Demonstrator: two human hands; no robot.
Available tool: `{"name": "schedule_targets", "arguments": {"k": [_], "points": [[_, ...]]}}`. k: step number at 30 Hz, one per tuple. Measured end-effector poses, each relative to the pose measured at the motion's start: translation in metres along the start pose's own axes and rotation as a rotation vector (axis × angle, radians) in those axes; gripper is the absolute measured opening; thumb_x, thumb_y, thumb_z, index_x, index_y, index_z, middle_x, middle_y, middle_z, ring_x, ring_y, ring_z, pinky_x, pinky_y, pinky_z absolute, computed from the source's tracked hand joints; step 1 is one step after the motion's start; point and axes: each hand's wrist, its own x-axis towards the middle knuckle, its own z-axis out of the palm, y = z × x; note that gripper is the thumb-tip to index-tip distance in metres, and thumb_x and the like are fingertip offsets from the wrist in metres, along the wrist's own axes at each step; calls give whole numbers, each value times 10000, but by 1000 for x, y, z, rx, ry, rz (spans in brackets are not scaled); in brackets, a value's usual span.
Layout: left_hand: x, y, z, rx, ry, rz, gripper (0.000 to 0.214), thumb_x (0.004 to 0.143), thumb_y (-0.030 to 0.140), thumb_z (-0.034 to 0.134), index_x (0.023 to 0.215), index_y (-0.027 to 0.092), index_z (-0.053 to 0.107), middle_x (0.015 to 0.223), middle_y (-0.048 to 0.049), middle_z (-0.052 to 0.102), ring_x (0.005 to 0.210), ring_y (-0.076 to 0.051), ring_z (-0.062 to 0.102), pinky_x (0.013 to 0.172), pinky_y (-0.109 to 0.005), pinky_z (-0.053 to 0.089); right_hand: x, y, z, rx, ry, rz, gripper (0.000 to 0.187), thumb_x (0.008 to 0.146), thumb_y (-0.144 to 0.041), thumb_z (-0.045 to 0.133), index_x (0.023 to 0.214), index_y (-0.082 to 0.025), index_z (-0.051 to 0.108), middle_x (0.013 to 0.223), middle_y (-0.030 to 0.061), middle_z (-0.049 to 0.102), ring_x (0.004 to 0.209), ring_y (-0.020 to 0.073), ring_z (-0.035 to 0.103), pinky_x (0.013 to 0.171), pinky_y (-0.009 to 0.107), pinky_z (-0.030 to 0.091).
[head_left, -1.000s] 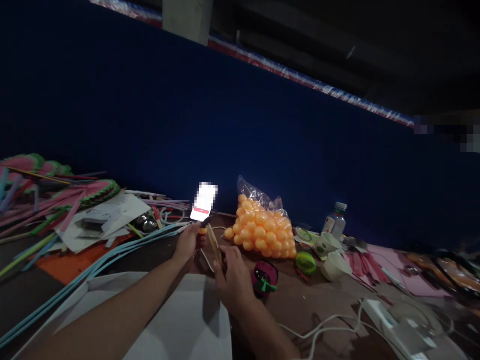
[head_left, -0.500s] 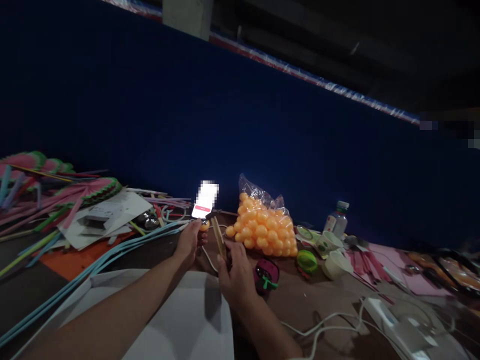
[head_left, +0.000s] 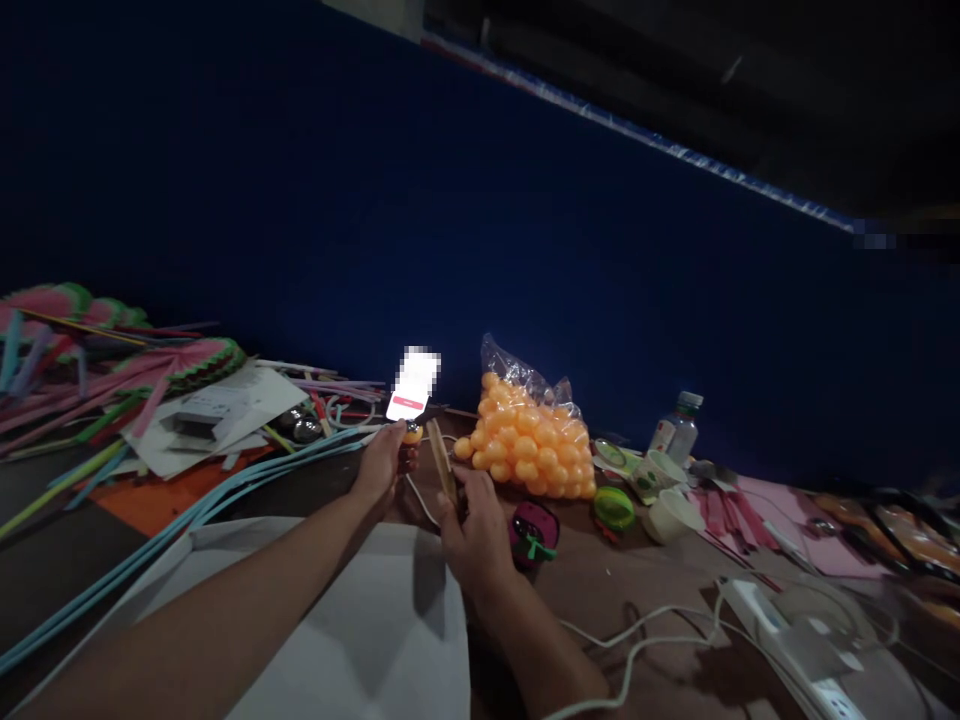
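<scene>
My left hand (head_left: 381,465) is closed, its thumb and fingers around a small round orange thing with a dark shiny top (head_left: 412,432). To its right, my right hand (head_left: 476,520) grips a flat, narrow tan strip (head_left: 441,458), perhaps wood, which points up and away from me. Just behind the left hand stands a phone (head_left: 409,403) with a bright screen, partly blurred out. A clear bag of orange balls (head_left: 529,445) lies beyond the right hand. Close to that hand's right side sits a small dark purple pouch-like thing with a green tie (head_left: 534,535).
A white sheet (head_left: 352,620) lies under my forearms. Light blue tubes (head_left: 247,485) and pink-green paper fans (head_left: 187,365) crowd the left. Rightward are a green round item (head_left: 613,508), a paper cup (head_left: 671,515), a bottle (head_left: 682,430), a power strip (head_left: 765,620) and white cables (head_left: 660,640).
The table and everything on it sit slightly higher in the picture, as my head has tilted a little. Both hands keep their holds and almost the same positions.
</scene>
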Motion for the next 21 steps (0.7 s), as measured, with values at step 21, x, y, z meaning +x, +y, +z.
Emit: {"name": "schedule_targets", "arguments": {"k": [21], "points": [[-1,1,0,-23,18,-12,253,769,396,594,798,148,552,615,12,571,455,-72,501,422,-188,404,-1,-4,0,-21,-46,6,309,815,-170,498,1121,-171,544,991,81,582,891,196,578,791,332,495]]}}
